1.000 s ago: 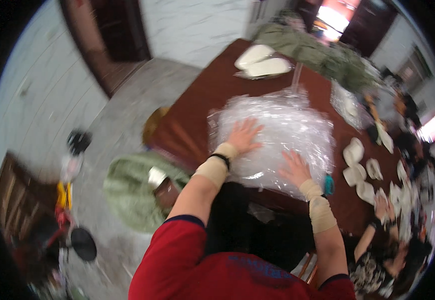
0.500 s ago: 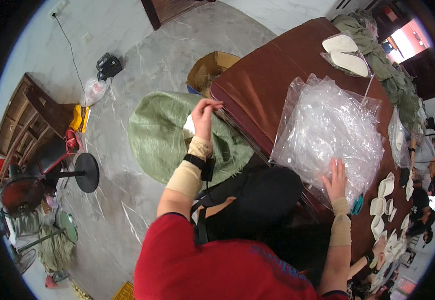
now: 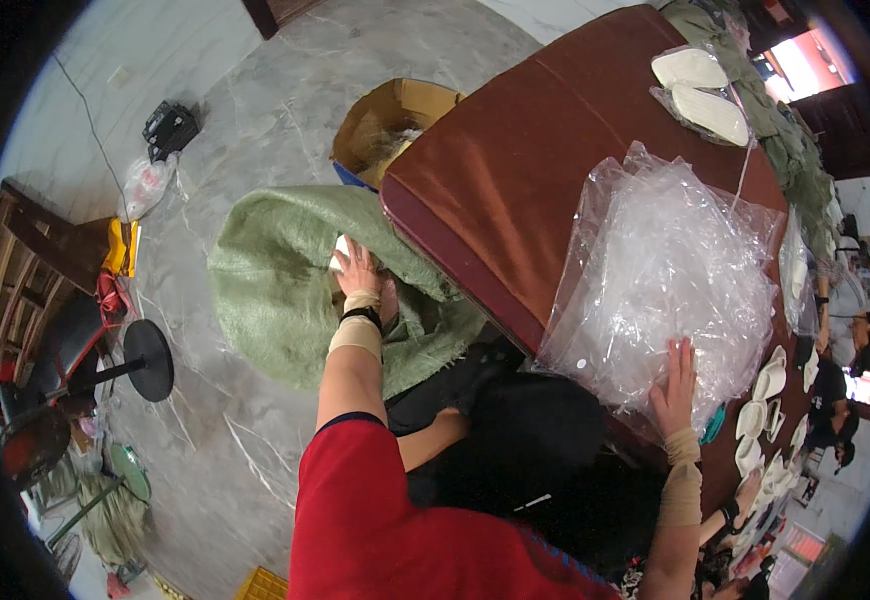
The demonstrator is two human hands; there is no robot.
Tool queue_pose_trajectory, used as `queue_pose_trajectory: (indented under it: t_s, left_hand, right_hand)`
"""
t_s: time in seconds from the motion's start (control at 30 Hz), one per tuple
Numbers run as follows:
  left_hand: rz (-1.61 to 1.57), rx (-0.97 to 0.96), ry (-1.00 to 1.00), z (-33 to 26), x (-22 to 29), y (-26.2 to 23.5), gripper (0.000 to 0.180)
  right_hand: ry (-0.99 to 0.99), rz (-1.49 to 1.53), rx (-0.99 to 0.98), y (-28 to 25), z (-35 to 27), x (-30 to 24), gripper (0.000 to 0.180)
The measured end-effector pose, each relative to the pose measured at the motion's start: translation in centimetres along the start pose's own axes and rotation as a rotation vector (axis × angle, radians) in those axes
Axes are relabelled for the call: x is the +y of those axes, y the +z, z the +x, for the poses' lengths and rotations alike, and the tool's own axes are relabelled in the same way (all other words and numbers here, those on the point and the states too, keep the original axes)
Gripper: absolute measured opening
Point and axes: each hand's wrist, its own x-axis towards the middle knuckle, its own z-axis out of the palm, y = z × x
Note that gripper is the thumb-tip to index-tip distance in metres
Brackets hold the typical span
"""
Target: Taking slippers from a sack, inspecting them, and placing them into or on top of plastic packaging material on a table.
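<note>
Left hand (image 3: 357,268) now in open sack (image 3: 270,310), plastic (image 3: 660,265) under right hand (image 3: 674,390).

a brown-covered surface (image 3: 535,130) bears a loose heap of clear plastic bags (image 3: 670,260), spread from the near edge toward the middle. a teal item (image 3: 713,425) lies just beside the heap, by the near edge. two white soles (image 3: 712,112) in clear wrapping lie near the far edge. white curved pieces (image 3: 752,418) dot the right end. on the grey floor (image 3: 225,420), an open green sack (image 3: 265,240) and a cardboard box (image 3: 425,98) stand beside the surface's left corner.
</note>
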Motion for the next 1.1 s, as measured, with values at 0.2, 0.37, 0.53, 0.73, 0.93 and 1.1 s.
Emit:
queue_pose_trajectory:
  t_s: [0.2, 0.37, 0.53, 0.73, 0.93, 1.1]
  left_hand:
    - [-0.13, 0.115, 0.16, -3.2, -1.9, -4.1, 0.06]
    - [-0.676, 0.385, 0.095, -12.0, -6.9, -15.6, 0.06]
    - [-1.33, 0.464, -0.026, -18.0, -11.6, -25.3, 0.04]
    - [-1.93, 0.28, 0.164, -21.9, -5.4, -37.3, 0.038]
    - [-1.453, 0.466, 0.704, -22.2, 9.0, -43.6, 0.046]
    - [-2.234, -0.237, 0.849, -26.0, 23.0, -44.7, 0.048]
  right_hand:
    - [0.025, -0.074, 0.005, -0.1, -0.1, 0.1, 0.072]
    - [0.047, -0.056, 0.009, -0.2, -0.2, 0.8, 0.074]
    - [0.025, -0.02, 0.076, 0.5, -0.3, 0.8, 0.073]
    - [0.084, 0.0, 0.04, 0.2, -1.4, 1.7, 0.074]
    - [0.118, 0.014, 0.024, -0.1, -1.1, 0.0, 0.074]
    - [0.11, 0.353, 0.123, 0.9, -0.8, 1.8, 0.07]
